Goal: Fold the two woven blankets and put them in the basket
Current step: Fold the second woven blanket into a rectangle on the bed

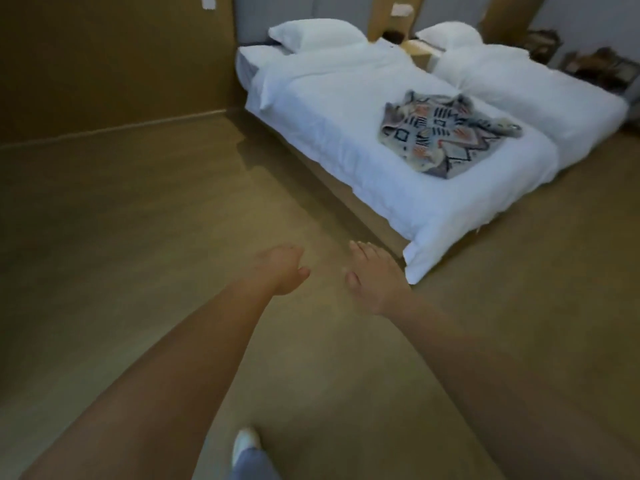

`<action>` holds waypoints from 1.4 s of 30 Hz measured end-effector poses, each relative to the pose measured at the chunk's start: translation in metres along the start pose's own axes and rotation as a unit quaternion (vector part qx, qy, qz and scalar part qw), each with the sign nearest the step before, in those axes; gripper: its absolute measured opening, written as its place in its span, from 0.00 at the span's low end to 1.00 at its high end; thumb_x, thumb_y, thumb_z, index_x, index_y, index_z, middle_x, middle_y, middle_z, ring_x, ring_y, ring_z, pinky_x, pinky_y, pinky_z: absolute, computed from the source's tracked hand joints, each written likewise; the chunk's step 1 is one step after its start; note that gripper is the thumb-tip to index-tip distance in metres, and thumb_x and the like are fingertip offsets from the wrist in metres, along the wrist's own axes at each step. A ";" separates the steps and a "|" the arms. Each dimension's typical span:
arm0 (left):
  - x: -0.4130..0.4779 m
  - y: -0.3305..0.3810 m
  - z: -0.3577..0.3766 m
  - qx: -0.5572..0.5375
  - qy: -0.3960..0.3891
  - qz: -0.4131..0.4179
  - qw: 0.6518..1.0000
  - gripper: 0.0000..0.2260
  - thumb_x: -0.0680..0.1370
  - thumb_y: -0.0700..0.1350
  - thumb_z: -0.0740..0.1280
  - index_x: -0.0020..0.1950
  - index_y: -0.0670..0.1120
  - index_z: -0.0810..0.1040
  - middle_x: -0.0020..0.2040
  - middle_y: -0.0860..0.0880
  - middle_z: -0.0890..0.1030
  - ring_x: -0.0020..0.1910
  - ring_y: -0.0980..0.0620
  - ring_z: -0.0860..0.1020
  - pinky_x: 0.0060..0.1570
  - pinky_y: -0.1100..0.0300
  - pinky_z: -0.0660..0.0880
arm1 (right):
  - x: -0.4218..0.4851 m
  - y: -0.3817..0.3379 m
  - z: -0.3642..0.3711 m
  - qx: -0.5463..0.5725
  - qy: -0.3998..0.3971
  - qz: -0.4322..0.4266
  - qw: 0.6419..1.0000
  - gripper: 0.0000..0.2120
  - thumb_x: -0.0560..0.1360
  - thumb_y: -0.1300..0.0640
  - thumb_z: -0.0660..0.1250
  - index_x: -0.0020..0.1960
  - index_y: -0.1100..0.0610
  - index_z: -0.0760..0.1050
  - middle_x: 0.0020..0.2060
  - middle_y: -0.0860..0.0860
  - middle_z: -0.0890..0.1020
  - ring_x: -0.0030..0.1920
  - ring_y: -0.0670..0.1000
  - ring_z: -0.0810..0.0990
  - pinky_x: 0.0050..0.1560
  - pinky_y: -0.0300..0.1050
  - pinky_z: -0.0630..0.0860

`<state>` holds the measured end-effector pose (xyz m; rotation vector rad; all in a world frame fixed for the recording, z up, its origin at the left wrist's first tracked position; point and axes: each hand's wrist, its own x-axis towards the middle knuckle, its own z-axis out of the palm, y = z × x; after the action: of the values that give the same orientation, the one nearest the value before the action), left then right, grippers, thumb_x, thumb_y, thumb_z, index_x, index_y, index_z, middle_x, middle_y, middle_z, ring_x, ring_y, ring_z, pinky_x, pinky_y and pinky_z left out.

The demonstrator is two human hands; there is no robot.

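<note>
Step in hand: approach and pick-up of the first blanket. I read both hands as empty. The left hand (282, 270) and the right hand (375, 277) are held out low over the floor (138, 237), side by side but not touching, palms down, fingers straight and lying close together, gripping nothing. The woven blanket (446, 135) lies as a crumpled heap on the near bed (329, 133), on the side next to the far bed (536, 91) and well apart from both hands; whether the heap is one blanket or both I cannot tell. For a clean fold I would first close on the foot of the near bed, then find two adjacent corners of the cloth, one per hand, and lift until it hangs free (grabbing the heap mid-body would likely lock in the creases). The white bedding offers a broad, flat surface, so I judge it best to spread the blanket there and fold edge to edge. Dark, blurred objects (602, 65) stand far right by the wall; one may be the basket, but I cannot confirm it.
</note>
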<state>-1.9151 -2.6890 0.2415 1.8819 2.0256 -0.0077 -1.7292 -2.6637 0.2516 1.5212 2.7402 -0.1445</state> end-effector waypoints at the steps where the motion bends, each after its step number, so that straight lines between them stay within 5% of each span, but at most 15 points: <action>1: 0.016 0.020 -0.002 0.007 -0.002 0.015 1.000 0.24 0.80 0.54 0.56 0.73 0.45 0.60 0.73 0.45 0.65 0.71 0.45 0.64 0.66 0.50 0.63 | -0.002 0.022 -0.003 0.005 0.003 0.021 1.000 0.27 0.79 0.50 0.53 0.74 0.61 0.55 0.72 0.58 0.64 0.73 0.55 0.60 0.73 0.50 0.55; 17: 0.306 0.280 -0.039 0.046 -0.055 0.184 0.980 0.20 0.79 0.57 0.55 0.66 0.47 0.70 0.66 0.45 0.73 0.63 0.45 0.72 0.60 0.50 0.70 | 0.096 0.319 -0.051 0.078 0.008 0.179 0.981 0.26 0.81 0.50 0.51 0.74 0.61 0.51 0.74 0.57 0.60 0.74 0.55 0.58 0.72 0.47 0.53; 21: 0.369 0.342 -0.037 0.071 -0.066 0.199 0.975 0.25 0.80 0.57 0.55 0.72 0.44 0.63 0.72 0.44 0.65 0.70 0.45 0.66 0.67 0.48 0.64 | 0.116 0.397 -0.053 0.080 -0.005 0.192 0.978 0.27 0.81 0.48 0.50 0.75 0.60 0.50 0.74 0.56 0.59 0.74 0.54 0.56 0.73 0.47 0.52; 33: 0.543 0.543 -0.060 0.103 -0.049 0.182 0.977 0.27 0.80 0.58 0.54 0.74 0.44 0.59 0.75 0.44 0.61 0.72 0.44 0.62 0.69 0.47 0.63 | 0.187 0.674 -0.090 0.077 -0.026 0.184 0.980 0.27 0.81 0.48 0.50 0.75 0.59 0.49 0.75 0.56 0.57 0.75 0.55 0.55 0.73 0.48 0.52; 42: 0.700 0.601 -0.092 0.088 -0.069 0.108 0.988 0.28 0.80 0.56 0.56 0.75 0.44 0.55 0.76 0.43 0.58 0.72 0.43 0.61 0.69 0.47 0.63 | 0.312 0.811 -0.112 0.071 -0.043 0.124 0.989 0.28 0.81 0.48 0.49 0.75 0.60 0.47 0.75 0.56 0.56 0.75 0.55 0.54 0.73 0.46 0.51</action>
<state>-1.3860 -1.9289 0.2842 2.1364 1.7716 -0.2609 -1.2028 -1.9636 0.2842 1.8265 2.4965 -0.4003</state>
